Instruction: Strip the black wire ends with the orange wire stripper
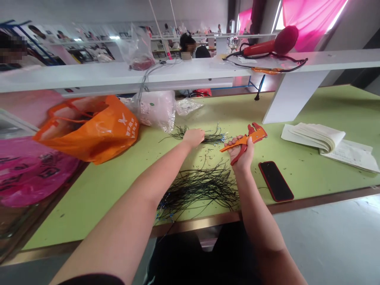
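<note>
"Grip check: what do your hands have?"

"Right hand [244,157] grasps the orange-and-red wire stripper [245,141], its handles spread across my palm. Left hand [194,137] is curled at the far bundle of black wires [211,139]; whether a wire is pinched in it, I cannot tell."

"Which step is that?"

"Picking out a wire, I judge. The next move calls for one strand parted from its neighbours, its end lined up with the stripper's nose."

"Any room?"

"Green tabletop [192,157] shows between the far bundle and the near bundle of black wires [204,186], strewn with dark scraps. That near bundle lies close to the front edge [202,224], so my forearms could drag it off. The phone [276,181] lies right of my right wrist; folded papers [314,136] lie beyond the stripper."
</note>
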`<state>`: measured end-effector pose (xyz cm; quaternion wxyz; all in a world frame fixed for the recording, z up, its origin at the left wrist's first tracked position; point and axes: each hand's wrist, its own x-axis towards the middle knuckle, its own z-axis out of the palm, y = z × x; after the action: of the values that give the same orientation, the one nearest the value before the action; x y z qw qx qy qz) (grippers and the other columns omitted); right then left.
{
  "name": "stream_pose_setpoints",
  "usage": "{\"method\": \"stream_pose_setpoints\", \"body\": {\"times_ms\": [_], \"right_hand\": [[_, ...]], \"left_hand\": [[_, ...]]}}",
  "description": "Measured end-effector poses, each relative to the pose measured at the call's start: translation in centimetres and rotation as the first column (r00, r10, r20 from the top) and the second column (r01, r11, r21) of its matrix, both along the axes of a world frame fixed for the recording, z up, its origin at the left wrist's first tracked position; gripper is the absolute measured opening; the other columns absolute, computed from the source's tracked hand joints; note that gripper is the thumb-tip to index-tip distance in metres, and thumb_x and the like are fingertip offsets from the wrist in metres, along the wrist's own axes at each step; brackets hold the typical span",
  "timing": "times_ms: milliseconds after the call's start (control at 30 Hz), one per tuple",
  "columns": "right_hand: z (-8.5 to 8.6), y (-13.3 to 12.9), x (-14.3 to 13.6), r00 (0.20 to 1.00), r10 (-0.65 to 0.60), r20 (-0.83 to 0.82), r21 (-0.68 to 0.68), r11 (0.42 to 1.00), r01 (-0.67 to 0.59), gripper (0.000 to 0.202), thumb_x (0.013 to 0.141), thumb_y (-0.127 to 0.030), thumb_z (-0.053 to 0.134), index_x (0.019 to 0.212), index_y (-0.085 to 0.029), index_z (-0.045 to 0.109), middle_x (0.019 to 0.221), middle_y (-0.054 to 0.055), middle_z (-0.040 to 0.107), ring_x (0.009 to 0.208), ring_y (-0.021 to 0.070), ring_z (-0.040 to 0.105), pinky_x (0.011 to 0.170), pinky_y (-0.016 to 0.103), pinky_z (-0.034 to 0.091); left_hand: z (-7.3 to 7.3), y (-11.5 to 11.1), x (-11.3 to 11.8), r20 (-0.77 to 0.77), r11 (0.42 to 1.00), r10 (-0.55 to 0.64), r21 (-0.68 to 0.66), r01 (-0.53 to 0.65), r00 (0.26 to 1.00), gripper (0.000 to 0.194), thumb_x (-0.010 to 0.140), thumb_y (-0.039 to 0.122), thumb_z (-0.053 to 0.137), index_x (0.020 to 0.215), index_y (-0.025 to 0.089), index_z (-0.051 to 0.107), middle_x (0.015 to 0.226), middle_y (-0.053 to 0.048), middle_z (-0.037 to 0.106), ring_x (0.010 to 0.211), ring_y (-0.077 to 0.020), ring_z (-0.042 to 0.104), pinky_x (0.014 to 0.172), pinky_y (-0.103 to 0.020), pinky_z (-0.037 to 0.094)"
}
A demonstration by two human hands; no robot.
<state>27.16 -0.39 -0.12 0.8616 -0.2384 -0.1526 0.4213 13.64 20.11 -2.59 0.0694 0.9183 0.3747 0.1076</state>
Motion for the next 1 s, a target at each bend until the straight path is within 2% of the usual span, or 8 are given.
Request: {"method": "stream_pose_setpoints", "body": {"times_ms": [100, 167, 267, 333, 467, 600, 800, 1000], "right_hand": [[-0.3, 0.2, 0.2, 1.000, -0.004, -0.001, -0.013, 1.000, 0.004, 0.035, 0.092, -0.056, 0.058, 0.082, -0.022, 0.060, 0.072, -0.001, 0.058, 0.066, 0.0145, 0.061, 0.073, 0.032, 0.060], [-0.7, 0.3, 0.4, 1.000, -0.003, 0.018, -0.019, 1.000, 0.004, 0.037, 0.091, -0.058, 0.058, 0.083, -0.023, 0.059, 0.072, -0.001, 0.058, 0.067, 0.0149, 0.062, 0.074, 0.033, 0.061], [-1.1, 0.6, 0.5, 0.999, 0.002, 0.044, -0.025, 1.000, -0.001, 0.038, 0.089, -0.060, 0.062, 0.084, -0.023, 0.058, 0.071, -0.002, 0.059, 0.067, 0.0148, 0.062, 0.075, 0.033, 0.061], [-1.4, 0.8, 0.3, 0.999, 0.013, 0.050, -0.036, 0.999, -0.012, 0.037, 0.087, -0.059, 0.066, 0.084, -0.023, 0.058, 0.071, -0.003, 0.059, 0.066, 0.0143, 0.063, 0.074, 0.033, 0.062], [-2.0, 1.1, -1.0, 0.993, 0.099, 0.070, -0.084, 0.992, -0.094, 0.032, 0.082, -0.049, 0.075, 0.085, -0.022, 0.059, 0.071, -0.003, 0.062, 0.065, 0.0142, 0.063, 0.071, 0.032, 0.062], [-2.3, 1.0, -2.9, 0.951, 0.287, 0.111, -0.139, 0.952, -0.271, 0.037, 0.077, -0.047, 0.081, 0.092, -0.020, 0.062, 0.073, -0.001, 0.067, 0.064, 0.0165, 0.066, 0.065, 0.033, 0.062], [-1.8, -0.3, -5.1, 0.833, 0.524, 0.180, -0.044, 0.850, -0.525, 0.051, 0.077, -0.046, 0.084, 0.116, -0.019, 0.064, 0.093, 0.004, 0.076, 0.069, 0.0166, 0.067, 0.069, 0.036, 0.063], [-2.4, -0.4, -5.6, 0.860, 0.416, 0.297, -0.058, 0.907, -0.418, 0.042, 0.075, -0.030, 0.087, 0.110, -0.024, 0.065, 0.106, 0.002, 0.071, 0.075, 0.0135, 0.067, 0.079, 0.036, 0.063]], "left_hand": [[2.4, 0.3, -0.3, 0.112, 0.993, 0.088, 0.065, -0.096, 0.990, 0.028, 0.101, 0.032, 0.046, 0.103, 0.018, 0.070, 0.096, -0.013, 0.073, 0.087, -0.0258, 0.067, 0.077, -0.035, 0.045], [4.0, 0.2, -0.3, 0.346, 0.979, 0.179, 0.027, -0.201, 0.921, 0.029, 0.105, 0.035, 0.041, 0.111, 0.019, 0.065, 0.097, -0.011, 0.072, 0.086, -0.0234, 0.067, 0.078, -0.034, 0.046], [5.8, -0.8, 0.1, 0.772, 0.907, 0.418, -0.387, -0.167, 0.479, 0.015, 0.103, 0.034, 0.051, 0.105, 0.021, 0.058, 0.087, -0.005, 0.070, 0.072, -0.0166, 0.066, 0.073, -0.030, 0.048], [6.5, -2.0, 0.1, 0.796, 0.820, 0.556, -0.573, -0.001, 0.239, 0.010, 0.100, 0.030, 0.056, 0.099, 0.022, 0.052, 0.081, -0.001, 0.067, 0.061, -0.0130, 0.063, 0.068, -0.028, 0.050], [7.2, -5.9, -2.7, 0.796, 0.787, 0.602, -0.605, 0.122, 0.066, 0.011, 0.099, 0.024, 0.053, 0.091, 0.023, 0.046, 0.077, 0.002, 0.065, 0.058, -0.0095, 0.062, 0.071, -0.027, 0.054], [7.5, -10.3, -8.1, 0.755, 0.814, 0.570, -0.464, 0.350, -0.323, 0.012, 0.090, 0.020, 0.065, 0.087, 0.022, 0.053, 0.072, 0.004, 0.064, 0.058, -0.0077, 0.060, 0.069, -0.022, 0.053], [6.1, -15.8, -13.8, 0.675, 0.807, 0.589, -0.466, 0.362, -0.444, 0.014, 0.083, 0.019, 0.073, 0.084, 0.021, 0.059, 0.071, 0.005, 0.064, 0.058, -0.0054, 0.059, 0.065, -0.018, 0.053], [6.3, -18.9, -15.7, 0.525, 0.761, 0.638, -0.539, 0.360, -0.563, 0.011, 0.087, 0.011, 0.063, 0.081, 0.019, 0.059, 0.068, 0.005, 0.062, 0.053, -0.0038, 0.056, 0.062, -0.016, 0.052]]}}
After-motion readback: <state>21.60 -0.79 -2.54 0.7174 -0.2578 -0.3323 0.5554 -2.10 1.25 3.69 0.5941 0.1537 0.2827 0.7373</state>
